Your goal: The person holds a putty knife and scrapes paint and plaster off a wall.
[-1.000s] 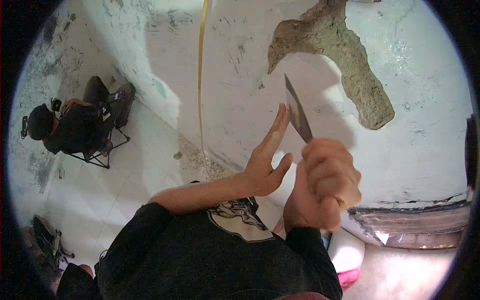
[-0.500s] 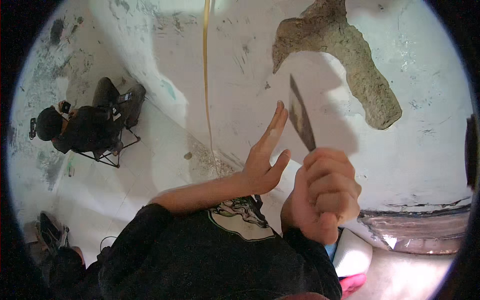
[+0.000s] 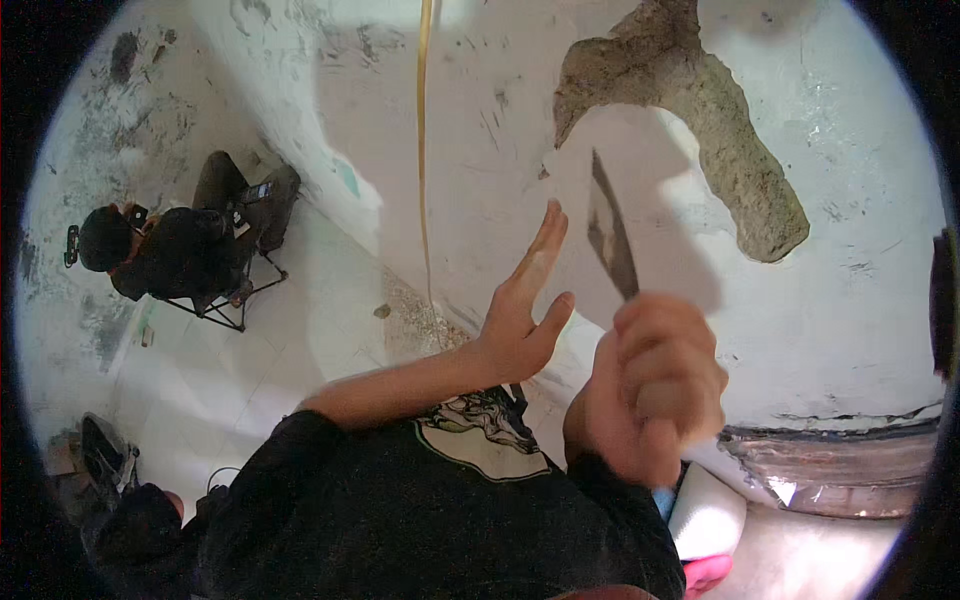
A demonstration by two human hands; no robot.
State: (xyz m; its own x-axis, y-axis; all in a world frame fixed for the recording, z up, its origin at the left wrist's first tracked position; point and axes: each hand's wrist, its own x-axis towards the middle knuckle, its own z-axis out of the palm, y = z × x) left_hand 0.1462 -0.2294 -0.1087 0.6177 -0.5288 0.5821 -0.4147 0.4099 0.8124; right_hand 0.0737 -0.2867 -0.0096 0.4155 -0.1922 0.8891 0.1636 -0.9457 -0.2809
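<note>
My right hand [image 3: 660,385] is closed in a fist around the handle of a trowel [image 3: 610,225]. Its narrow, pointed grey blade slants up and to the left before the white wall, and the handle is hidden in my fingers. To its left, my left hand [image 3: 525,310] is raised with fingers stretched out and thumb apart, holding nothing. Whether either the blade or my fingertips touch the wall, I cannot tell. Above the blade's tip a rough, brown-grey bare patch [image 3: 745,150] curves through the wall's white coating.
A yellowish strip or cord [image 3: 423,150] runs down the wall at left. A person in dark clothes [image 3: 185,245] sits on a folding chair farther left. Brown layered material [image 3: 840,465] borders a ledge at lower right, with white and pink items [image 3: 710,520] nearby. Debris [image 3: 410,320] lies along the wall's foot.
The trowel and right fist have shifted slightly right; the left hand has shifted slightly left. The wall and its bare patch sit a little farther right in view.
</note>
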